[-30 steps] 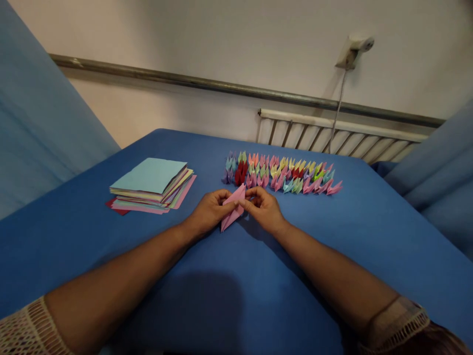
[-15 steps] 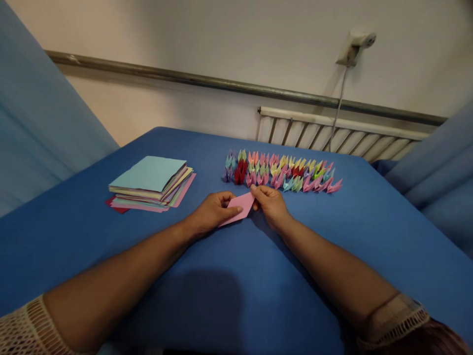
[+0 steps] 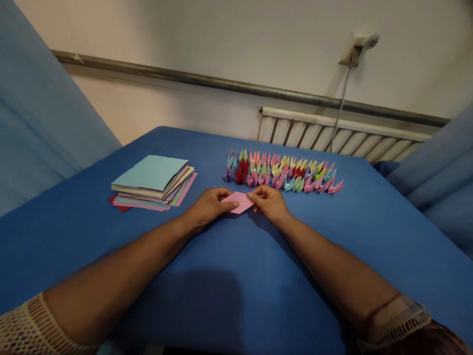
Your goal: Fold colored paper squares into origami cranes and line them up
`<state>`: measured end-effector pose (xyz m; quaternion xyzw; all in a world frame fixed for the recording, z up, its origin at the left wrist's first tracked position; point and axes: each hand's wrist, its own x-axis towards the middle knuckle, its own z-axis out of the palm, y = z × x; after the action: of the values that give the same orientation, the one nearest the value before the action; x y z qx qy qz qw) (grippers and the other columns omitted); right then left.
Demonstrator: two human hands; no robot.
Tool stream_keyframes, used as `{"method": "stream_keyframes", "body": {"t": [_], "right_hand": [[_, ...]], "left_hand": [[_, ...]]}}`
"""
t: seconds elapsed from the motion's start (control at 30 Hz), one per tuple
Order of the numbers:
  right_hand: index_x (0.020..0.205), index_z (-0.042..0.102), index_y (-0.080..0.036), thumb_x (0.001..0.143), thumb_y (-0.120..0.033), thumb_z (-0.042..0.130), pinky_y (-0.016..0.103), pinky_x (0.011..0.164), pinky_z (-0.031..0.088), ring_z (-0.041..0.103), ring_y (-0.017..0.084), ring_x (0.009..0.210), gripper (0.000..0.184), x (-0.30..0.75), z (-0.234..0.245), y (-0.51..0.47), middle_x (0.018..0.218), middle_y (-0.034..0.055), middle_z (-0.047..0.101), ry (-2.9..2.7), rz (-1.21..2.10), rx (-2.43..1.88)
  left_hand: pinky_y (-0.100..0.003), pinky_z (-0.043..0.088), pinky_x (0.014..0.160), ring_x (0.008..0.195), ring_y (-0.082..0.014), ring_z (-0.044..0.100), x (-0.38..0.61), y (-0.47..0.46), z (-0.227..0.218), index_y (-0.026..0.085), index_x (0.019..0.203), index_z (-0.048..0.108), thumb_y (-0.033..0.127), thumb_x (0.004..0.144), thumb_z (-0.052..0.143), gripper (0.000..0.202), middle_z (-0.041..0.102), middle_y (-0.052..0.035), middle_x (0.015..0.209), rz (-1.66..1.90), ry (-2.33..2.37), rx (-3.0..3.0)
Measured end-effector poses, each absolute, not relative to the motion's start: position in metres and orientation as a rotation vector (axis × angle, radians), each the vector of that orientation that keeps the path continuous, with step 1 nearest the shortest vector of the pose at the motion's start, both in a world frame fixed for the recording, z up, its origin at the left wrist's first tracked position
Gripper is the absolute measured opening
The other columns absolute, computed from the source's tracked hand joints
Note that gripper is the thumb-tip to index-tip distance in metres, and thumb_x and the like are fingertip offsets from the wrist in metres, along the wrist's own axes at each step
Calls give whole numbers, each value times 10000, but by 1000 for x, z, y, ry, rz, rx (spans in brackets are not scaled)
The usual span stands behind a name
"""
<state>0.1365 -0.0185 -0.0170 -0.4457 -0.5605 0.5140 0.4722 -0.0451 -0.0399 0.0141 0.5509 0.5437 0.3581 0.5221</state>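
Note:
A small piece of folded pink paper (image 3: 240,207) is held between my two hands, above the blue table. My left hand (image 3: 210,206) is closed on its left side, the thumb lying on top and the fingers underneath. On its right edge, my right hand (image 3: 270,202) pinches the paper between thumb and fingers. Just beyond my hands stand rows of folded paper cranes (image 3: 281,172) in pink, red, yellow, green, blue and purple. Left of my left hand lies a stack of coloured paper sheets (image 3: 150,173), pale blue on top.
The blue-covered table (image 3: 288,296) reaches back to a wall with a metal rail (image 3: 207,84) and a white radiator (image 3: 321,128). A cable (image 3: 342,103) hangs from a wall socket (image 3: 356,49). Blue curtains (image 3: 44,108) hang at both sides.
The pink paper has turned and been tilted flatter, with its shape now wider between my hands. My right hand has moved slightly left and down along its edge.

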Motion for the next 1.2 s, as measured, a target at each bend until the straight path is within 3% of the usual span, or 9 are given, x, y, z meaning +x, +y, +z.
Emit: {"method": "stream_keyframes", "body": {"t": [0.2, 0.3, 0.43, 0.63, 0.8, 0.97, 1.2], "right_hand": [[680, 560, -190, 724, -380, 699, 191, 394, 350, 489, 73, 385, 240, 139, -20, -16, 515, -54, 569, -1450, 1318, -1111], [706, 561, -187, 778, -295, 675, 197, 427, 384, 504, 79, 403, 172, 141, -23, -14, 530, -49, 583, -1562, 1345, -1193], [773, 589, -188, 821, -214, 638, 209, 484, 380, 531, 91, 467, 73, 147, -26, -12, 559, -44, 593, -1798, 1143, -1365], [802, 662, -207, 826, -256, 636, 253, 572, 354, 581, 137, 644, 61, 154, -19, -17, 728, 6, 683, -2141, 668, -1466], [833, 668, -217, 841, -272, 614, 271, 614, 369, 605, 162, 698, 78, 154, -16, -19, 779, 20, 704, -2202, 624, -1474], [872, 660, -218, 856, -288, 607, 279, 629, 374, 608, 172, 723, 89, 155, -16, -17, 800, 28, 703, -2254, 564, -1514], [982, 632, -171, 823, -274, 669, 282, 718, 411, 620, 183, 830, 193, 174, -11, -7, 934, 69, 688, -2299, 481, -1563]], "left_hand": [[-212, 352, 482, 524, -96, 494, -52, -33, 14, 128, 802, 645, 355, 604, 770, 326, 595, 10, 627, 852, 1402, 1383], [-232, 385, 519, 565, -130, 544, -56, -30, 9, 134, 837, 656, 388, 628, 739, 339, 625, 3, 645, 747, 1418, 1514], [-276, 455, 660, 773, -200, 635, -60, -28, 4, 160, 905, 686, 381, 685, 678, 312, 712, -38, 836, 638, 1448, 1781], [-307, 459, 724, 831, -220, 642, -66, -28, 6, 191, 999, 697, 352, 789, 604, 280, 721, -46, 910, 474, 1484, 2031], [-409, 381, 996, 1148, -267, 520, -61, -37, 13, 201, 1183, 640, 281, 863, 567, 338, 606, -95, 1263, 503, 1345, 2540], [-352, 422, 922, 998, -216, 565, -53, -46, 14, 183, 1141, 651, 241, 941, 442, 294, 649, -93, 1068, 294, 1110, 2647], [-345, 410, 946, 1050, -217, 563, -57, -41, 7, 196, 1150, 649, 249, 939, 465, 285, 640, -88, 1114, 299, 1112, 2621]]}}
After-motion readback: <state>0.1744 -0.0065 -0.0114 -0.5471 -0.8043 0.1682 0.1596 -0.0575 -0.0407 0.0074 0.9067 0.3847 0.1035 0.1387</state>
